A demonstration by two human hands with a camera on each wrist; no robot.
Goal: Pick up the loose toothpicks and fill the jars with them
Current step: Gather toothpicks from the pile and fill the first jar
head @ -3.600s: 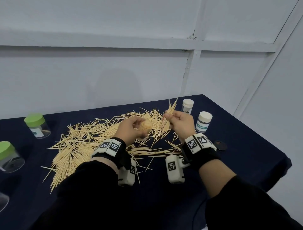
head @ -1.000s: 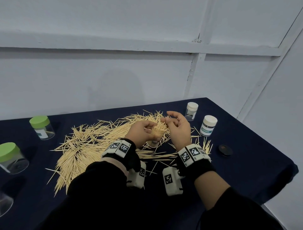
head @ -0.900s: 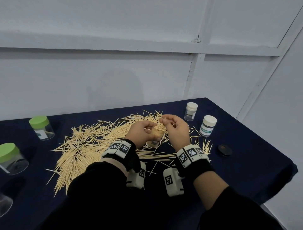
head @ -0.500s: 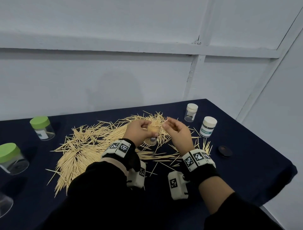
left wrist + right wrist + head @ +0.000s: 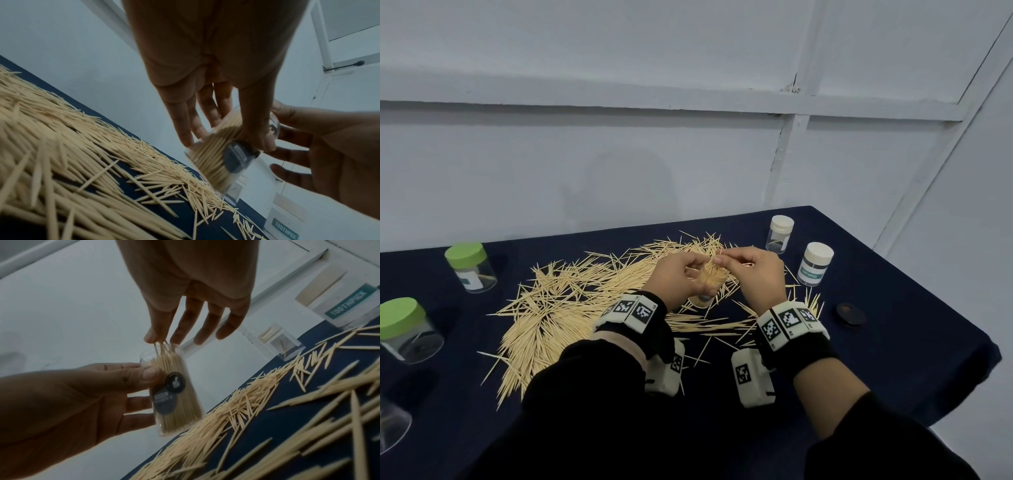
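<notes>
The left hand (image 5: 677,274) grips a clear jar (image 5: 175,391) w/ dark round labels, thumb on one side, fingers (image 5: 135,402) curled round the other. The jar is held just above the tabletop (image 5: 893,342), tilted a little, mouth up, packed nearly full w/ toothpicks. The right hand (image 5: 760,274) is over the jar mouth: thumb and index finger pinch a few toothpicks (image 5: 161,345) whose lower ends sit in among the packed ones; the other three fingers (image 5: 207,327) are spread and fairly straight, apart from the jar.

Below and left of the hands, a big heap of loose toothpicks (image 5: 558,308) covers the middle of the dark blue tabletop, w/ scattered ones reaching the right wrist.

Far right: a small clear jar w/ cream lid (image 5: 780,233), only a couple of picks inside, and nearer, a white-lidded jar (image 5: 815,263) w/ a teal "TOOTHPICK" label. A small black disc (image 5: 850,314) lies right of the right wrist. Left side: two green-lidded jars (image 5: 469,266), well apart from the hands; a clear container (image 5: 392,428) is cut off at the left edge. Both wrists wear black bands w/ marker tags.
</notes>
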